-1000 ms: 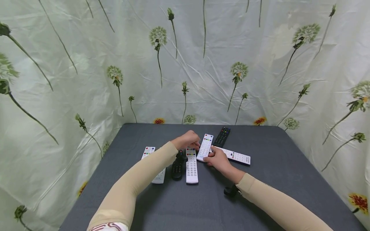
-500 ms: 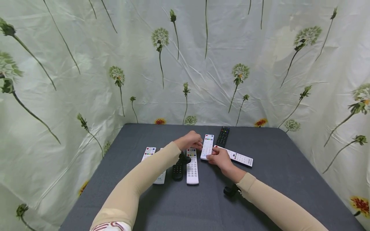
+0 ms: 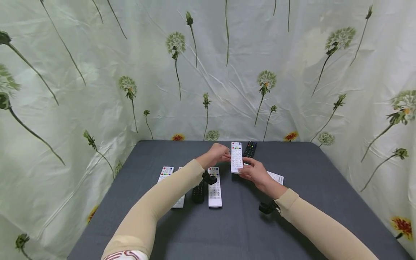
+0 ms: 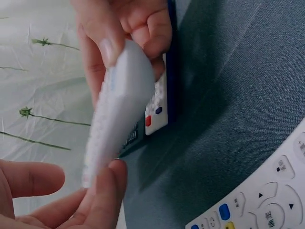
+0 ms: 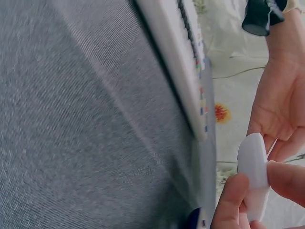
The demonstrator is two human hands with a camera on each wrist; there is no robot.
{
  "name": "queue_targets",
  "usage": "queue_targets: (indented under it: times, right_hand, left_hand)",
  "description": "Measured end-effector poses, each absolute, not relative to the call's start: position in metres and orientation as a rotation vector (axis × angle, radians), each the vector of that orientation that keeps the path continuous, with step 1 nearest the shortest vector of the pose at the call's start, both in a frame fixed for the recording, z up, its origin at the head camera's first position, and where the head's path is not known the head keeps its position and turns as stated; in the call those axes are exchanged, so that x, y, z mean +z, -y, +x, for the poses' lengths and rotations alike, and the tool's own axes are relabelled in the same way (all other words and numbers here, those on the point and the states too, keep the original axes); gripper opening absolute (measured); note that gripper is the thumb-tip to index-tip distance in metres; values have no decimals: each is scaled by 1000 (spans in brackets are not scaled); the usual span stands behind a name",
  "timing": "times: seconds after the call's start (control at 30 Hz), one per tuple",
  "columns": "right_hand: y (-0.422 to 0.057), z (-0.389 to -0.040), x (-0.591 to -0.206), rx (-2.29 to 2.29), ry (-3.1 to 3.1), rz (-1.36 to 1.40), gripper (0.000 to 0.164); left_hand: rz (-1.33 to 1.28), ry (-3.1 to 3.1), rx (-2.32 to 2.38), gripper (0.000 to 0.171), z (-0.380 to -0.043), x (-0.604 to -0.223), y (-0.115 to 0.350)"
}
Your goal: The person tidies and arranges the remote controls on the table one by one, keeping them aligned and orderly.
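Observation:
My right hand (image 3: 258, 174) pinches a white remote control (image 3: 236, 157) by its near end, thumb on one side and fingers on the other. The remote is raised above the table, its buttons toward the head camera. My left hand (image 3: 217, 154) is at its left side; in the left wrist view the left fingertips (image 4: 117, 172) meet the remote's far end, while the thumb (image 4: 35, 179) stands apart from it. Beneath the right hand lies another white remote (image 3: 275, 177), mostly hidden, beside a black remote (image 3: 250, 149).
To the left, a white remote (image 3: 215, 193) and a black remote (image 3: 198, 194) lie side by side on the grey table (image 3: 208, 234). Farther left, more white remotes (image 3: 166, 172) are partly covered by the left sleeve (image 3: 162, 196). A flowered curtain (image 3: 221, 72) hangs behind.
The right hand has lifted the white remote and carried it slightly right and farther from me. The left hand has shifted slightly away along with it.

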State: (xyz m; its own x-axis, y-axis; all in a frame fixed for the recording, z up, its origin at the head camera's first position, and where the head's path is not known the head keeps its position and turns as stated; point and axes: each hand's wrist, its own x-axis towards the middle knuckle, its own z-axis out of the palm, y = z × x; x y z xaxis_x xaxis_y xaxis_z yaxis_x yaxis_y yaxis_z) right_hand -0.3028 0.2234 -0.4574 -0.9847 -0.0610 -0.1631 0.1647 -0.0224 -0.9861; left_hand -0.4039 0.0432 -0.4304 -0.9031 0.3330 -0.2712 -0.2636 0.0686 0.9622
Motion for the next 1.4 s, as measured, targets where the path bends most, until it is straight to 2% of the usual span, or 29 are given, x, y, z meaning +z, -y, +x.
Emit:
queue_targets:
  times: [0.33, 0.57, 0.9, 1.4]
  right_hand:
    - [-222, -282, -442, -2038, -2164, 42, 77]
    - [-220, -264, -448, -1945, -2230, -54, 81]
    - [-216, -242, -461, -1803, -2308, -199, 87]
    - [-220, -231, -483, -1693, -2347, -322, 90]
  left_hand:
    - [199, -1956, 1970, 43, -399, -425, -38]
    - [263, -1969, 1965, 47, -399, -427, -28]
    - [448, -2103, 1761, 21, -406, -434, -12]
    - [676, -2260, 1414, 13, -416, -448, 7]
